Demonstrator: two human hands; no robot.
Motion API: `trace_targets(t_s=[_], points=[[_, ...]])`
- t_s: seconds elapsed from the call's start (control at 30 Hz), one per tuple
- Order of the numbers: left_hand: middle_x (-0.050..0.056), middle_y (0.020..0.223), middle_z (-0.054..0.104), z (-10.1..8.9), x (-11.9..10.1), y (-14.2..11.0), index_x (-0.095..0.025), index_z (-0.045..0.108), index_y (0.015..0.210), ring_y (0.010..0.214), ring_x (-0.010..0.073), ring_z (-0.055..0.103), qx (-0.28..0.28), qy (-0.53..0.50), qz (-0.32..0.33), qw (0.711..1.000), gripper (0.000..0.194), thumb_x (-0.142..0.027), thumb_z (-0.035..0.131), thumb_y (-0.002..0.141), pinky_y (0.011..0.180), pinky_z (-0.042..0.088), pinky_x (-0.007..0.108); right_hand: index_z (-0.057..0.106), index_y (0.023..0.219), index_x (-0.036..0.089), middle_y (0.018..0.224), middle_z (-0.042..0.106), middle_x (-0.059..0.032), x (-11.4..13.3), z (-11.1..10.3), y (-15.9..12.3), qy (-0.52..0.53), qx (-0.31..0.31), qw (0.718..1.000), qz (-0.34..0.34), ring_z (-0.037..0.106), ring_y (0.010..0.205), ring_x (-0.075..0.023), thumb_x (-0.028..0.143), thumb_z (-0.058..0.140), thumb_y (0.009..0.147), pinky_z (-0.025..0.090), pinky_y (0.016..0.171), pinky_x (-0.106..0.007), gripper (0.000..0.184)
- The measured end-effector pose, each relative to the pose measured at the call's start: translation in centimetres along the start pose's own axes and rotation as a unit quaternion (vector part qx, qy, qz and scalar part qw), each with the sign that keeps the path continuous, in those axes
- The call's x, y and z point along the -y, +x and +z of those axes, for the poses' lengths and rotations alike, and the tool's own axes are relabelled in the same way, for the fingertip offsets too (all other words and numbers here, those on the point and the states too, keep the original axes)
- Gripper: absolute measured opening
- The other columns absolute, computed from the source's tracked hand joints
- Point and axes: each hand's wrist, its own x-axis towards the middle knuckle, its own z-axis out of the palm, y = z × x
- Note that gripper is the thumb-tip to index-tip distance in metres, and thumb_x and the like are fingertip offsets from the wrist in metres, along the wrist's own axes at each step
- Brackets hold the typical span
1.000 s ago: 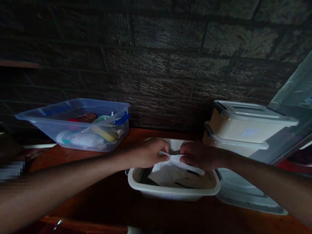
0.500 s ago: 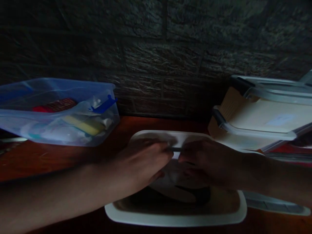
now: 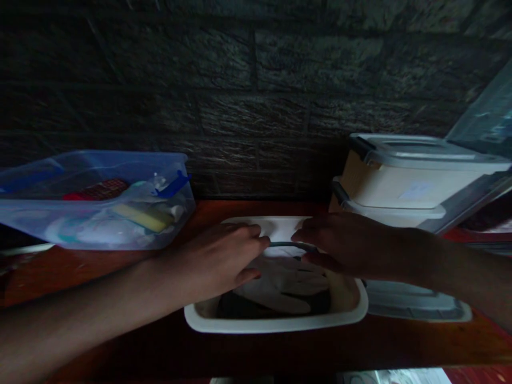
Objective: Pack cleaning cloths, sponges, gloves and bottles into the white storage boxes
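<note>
Your left hand (image 3: 234, 256) and right hand (image 3: 340, 240) reach over the open white plastic bin (image 3: 276, 325), where what looks like a white glove (image 3: 276, 288) with a dark edge lies. On each hand the thumb stands apart from curled fingers near that edge; whether either grips it, you cannot tell. On the wooden surface (image 3: 52, 277), a translucent blue tub (image 3: 96, 205) sits left, stacked lidded boxes (image 3: 400, 186) right.

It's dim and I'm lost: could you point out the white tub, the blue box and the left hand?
White tub (image 3: 276, 325), head view: front rim.
Blue box (image 3: 140, 164), head view: back wall.
Left hand (image 3: 230, 256), head view: its back.
</note>
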Motion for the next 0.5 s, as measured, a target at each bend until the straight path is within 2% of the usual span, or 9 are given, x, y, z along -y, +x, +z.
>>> trace_targets(t_s=[0.13,0.23,0.33,0.5], points=[[0.007,0.103,0.071,-3.0,-1.3,0.5,-0.023,0.072,0.108,0.091,0.0225,0.067,0.002,0.005,-0.026,1.0,0.023,-0.04,0.065,0.094,0.075,0.046,0.031,0.072,0.125,0.02,0.115,0.076,-0.0102,0.3,-2.3,-1.5,0.027,-0.076,0.997,0.008,0.071,0.104,-0.0256,0.033,0.062,0.098,0.051,0.092,-0.035,0.031],[0.005,0.094,0.072,-4.5,-2.3,0.9,-0.021,0.073,0.101,0.085,0.0198,0.067,-0.038,-0.014,-0.022,0.999,0.021,-0.039,0.062,0.096,0.072,0.043,0.029,0.073,0.12,0.021,0.107,0.078,-0.006,1.1,-3.8,-1.6,0.112,-0.142,0.983,-0.003,0.072,0.094,-0.0203,0.036,0.059,0.1,0.052,0.082,-0.029,0.029],[0.002,0.085,0.073,-5.1,-3.0,1.6,-0.019,0.073,0.095,0.078,0.0169,0.066,-0.087,-0.07,-0.008,0.994,0.023,-0.038,0.06,0.097,0.07,0.042,0.027,0.075,0.114,0.02,0.097,0.079,-0.0037,2.0,-4.9,-0.9,0.209,-0.195,0.958,-0.016,0.072,0.083,-0.0177,0.038,0.058,0.101,0.052,0.072,-0.027,0.028],[0.002,0.079,0.073,-6.0,-3.2,2.9,-0.016,0.074,0.093,0.071,0.0154,0.066,-0.144,-0.141,-0.022,0.979,0.029,-0.04,0.058,0.098,0.063,0.041,0.024,0.075,0.106,0.017,0.095,0.077,-0.0052,2.3,-6.1,0.6,0.306,-0.313,0.899,-0.028,0.071,0.085,-0.0191,0.046,0.063,0.097,0.054,0.075,-0.029,0.032]])
